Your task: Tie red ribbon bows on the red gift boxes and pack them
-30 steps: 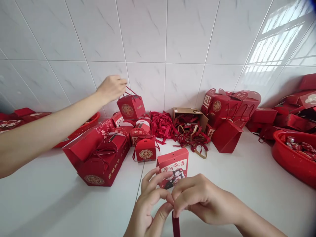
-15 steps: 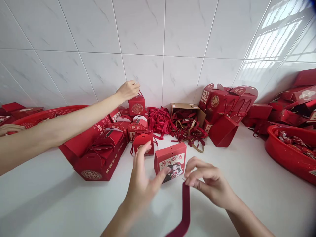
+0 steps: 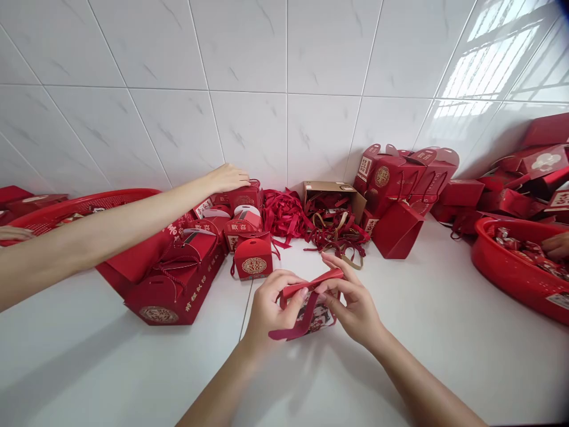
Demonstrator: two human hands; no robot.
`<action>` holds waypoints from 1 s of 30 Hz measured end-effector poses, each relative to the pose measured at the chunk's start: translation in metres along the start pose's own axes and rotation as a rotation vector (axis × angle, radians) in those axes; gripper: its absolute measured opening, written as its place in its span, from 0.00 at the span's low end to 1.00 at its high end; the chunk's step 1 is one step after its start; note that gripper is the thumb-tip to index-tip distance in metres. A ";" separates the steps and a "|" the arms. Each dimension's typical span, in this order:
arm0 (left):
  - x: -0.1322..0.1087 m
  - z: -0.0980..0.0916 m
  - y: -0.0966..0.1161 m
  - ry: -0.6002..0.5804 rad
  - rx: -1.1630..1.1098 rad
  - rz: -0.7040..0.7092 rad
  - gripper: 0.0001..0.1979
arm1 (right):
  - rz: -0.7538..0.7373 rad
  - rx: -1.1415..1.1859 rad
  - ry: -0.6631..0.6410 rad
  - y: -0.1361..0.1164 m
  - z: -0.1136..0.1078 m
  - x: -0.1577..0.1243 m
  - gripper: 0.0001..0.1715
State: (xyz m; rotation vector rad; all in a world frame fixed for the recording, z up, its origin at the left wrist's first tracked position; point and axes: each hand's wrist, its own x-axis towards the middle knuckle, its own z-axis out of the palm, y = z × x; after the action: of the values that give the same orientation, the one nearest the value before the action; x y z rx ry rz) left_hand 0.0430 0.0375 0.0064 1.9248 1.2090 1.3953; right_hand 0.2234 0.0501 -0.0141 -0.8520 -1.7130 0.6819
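A red printed gift box (image 3: pixel 320 317) stands on the table between my hands, its top edge toward me. My left hand (image 3: pixel 278 302) grips the box's upper left side, thumb on the front near the top edge. My right hand (image 3: pixel 353 302) pinches the end of a dark red ribbon (image 3: pixel 303 325) at the top of the box, with fingers over its right side. The ribbon hangs slantwise down to the left across the printed front. The exact spot where ribbon meets box is hidden by my fingers.
A co-worker's arm (image 3: pixel 133 228) reaches from the left to boxes at the wall. Ahead lie a small red box (image 3: pixel 253 258), a ribbon heap (image 3: pixel 287 216) and an open carton (image 3: pixel 333 188). At right, another hand (image 3: pixel 558 244) is in a red basin (image 3: pixel 507 279) of wrapped sweets.
My left hand has closed on the box, which now leans. My right hand has brought the ribbon up to its top. The co-worker's hand has lowered a small box by the wall.
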 end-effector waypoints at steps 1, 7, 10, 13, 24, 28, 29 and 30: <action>0.000 0.001 0.000 0.010 -0.014 -0.002 0.06 | -0.009 -0.017 0.017 0.000 0.002 -0.002 0.06; -0.003 0.007 -0.003 -0.005 -0.117 -0.119 0.07 | -0.069 -0.069 0.088 -0.005 0.006 -0.007 0.06; -0.003 0.009 -0.003 0.006 -0.111 -0.109 0.07 | -0.092 -0.081 0.114 -0.006 0.008 -0.008 0.07; -0.004 0.010 -0.002 0.019 -0.103 -0.111 0.07 | -0.110 -0.100 0.114 -0.005 0.008 -0.009 0.08; -0.006 0.008 0.000 -0.033 -0.126 -0.085 0.06 | -0.119 -0.134 0.176 -0.010 0.015 -0.010 0.09; -0.008 0.007 -0.002 -0.136 -0.259 -0.047 0.07 | -0.115 -0.013 0.267 -0.006 0.017 -0.009 0.22; -0.009 0.006 -0.003 -0.155 -0.279 -0.039 0.07 | -0.066 0.053 0.268 -0.004 0.017 -0.009 0.26; -0.010 0.006 -0.004 -0.171 -0.289 -0.032 0.06 | 0.000 0.112 0.253 -0.003 0.017 -0.009 0.27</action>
State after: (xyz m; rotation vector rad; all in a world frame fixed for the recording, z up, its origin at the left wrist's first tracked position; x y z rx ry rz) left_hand 0.0461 0.0311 -0.0038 1.7736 0.9005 1.2806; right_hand 0.2083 0.0405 -0.0211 -0.8226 -1.4354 0.6348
